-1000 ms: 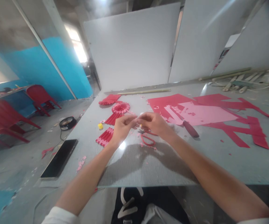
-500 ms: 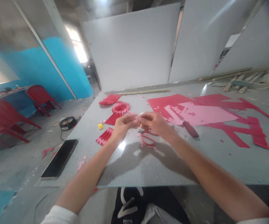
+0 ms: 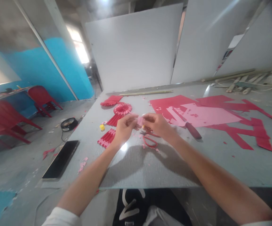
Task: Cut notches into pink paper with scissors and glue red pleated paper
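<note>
Between my fingertips, over the middle of the table, is a small piece of pink paper [image 3: 140, 121]. My left hand [image 3: 126, 126] pinches its left side, and my right hand [image 3: 156, 124] is closed on its right side. A bit of yellow shows under the right fingers, too small to name. Just below my hands lie red-handled scissors [image 3: 150, 142]. Left of my hands are a pleated red and pink paper rosette [image 3: 122, 109], a folded red and pink paper strip [image 3: 106, 138] and a yellow cap [image 3: 102, 127].
Right of my hands lie red paper sheets [image 3: 235, 133], a pink sheet [image 3: 212, 114] and a knife with a dark red handle [image 3: 193, 130]. A phone [image 3: 61, 160] rests at the table's left edge. A bamboo stick [image 3: 147, 93] lies at the back. Red chairs [image 3: 43, 99] stand left.
The pink paper between my fingertips now shows more broadly and faces me. My hands have stayed in nearly the same place.
</note>
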### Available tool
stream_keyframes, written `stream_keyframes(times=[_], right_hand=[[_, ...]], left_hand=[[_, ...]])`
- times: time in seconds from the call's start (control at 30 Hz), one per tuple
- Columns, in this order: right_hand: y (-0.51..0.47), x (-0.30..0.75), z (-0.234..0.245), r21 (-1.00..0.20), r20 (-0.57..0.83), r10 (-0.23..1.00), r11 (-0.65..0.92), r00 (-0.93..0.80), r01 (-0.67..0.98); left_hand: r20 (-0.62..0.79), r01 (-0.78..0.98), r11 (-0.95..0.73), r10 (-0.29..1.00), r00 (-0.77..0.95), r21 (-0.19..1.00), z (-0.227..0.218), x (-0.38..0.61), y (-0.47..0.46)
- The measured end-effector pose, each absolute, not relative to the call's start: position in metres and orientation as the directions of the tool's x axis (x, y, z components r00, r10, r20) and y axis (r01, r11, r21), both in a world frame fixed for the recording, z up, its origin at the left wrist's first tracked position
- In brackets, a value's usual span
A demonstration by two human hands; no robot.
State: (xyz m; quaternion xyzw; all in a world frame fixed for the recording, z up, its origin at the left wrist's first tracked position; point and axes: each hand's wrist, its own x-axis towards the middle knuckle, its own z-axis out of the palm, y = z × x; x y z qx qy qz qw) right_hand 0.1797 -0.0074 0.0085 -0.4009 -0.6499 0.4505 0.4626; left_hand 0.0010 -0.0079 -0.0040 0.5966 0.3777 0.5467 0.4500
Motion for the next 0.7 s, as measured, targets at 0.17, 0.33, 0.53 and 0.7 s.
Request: stream_keyframes(times=[0.17,0.33,0.53,0.7], right_hand=[[-0.0082,0.1805,0.0051,-0.856,0.375,0.898,0.431,-0.230,0.286],[-0.0108,0.1804,0.0050,-0.833,0.414,0.884,0.464,-0.217,0.300],[-0.0089,0.1809,0.0050,-0.891,0.358,0.901,0.408,-0.245,0.199],[-0.0063,0.1813,0.0058,-0.943,0.280,0.928,0.314,-0.247,0.110]], left_hand=[[0.328,0.071,-0.339,0.935,0.133,0.938,-0.0018,0.0018,-0.0117],[0.352,0.146,-0.372,0.925,0.147,0.917,-0.0010,0.0013,-0.0121],[0.312,0.030,-0.320,0.939,0.144,0.947,-0.0006,-0.0002,-0.0102],[0.354,-0.031,-0.353,0.926,0.128,0.935,0.0002,-0.0008,-0.0097]])
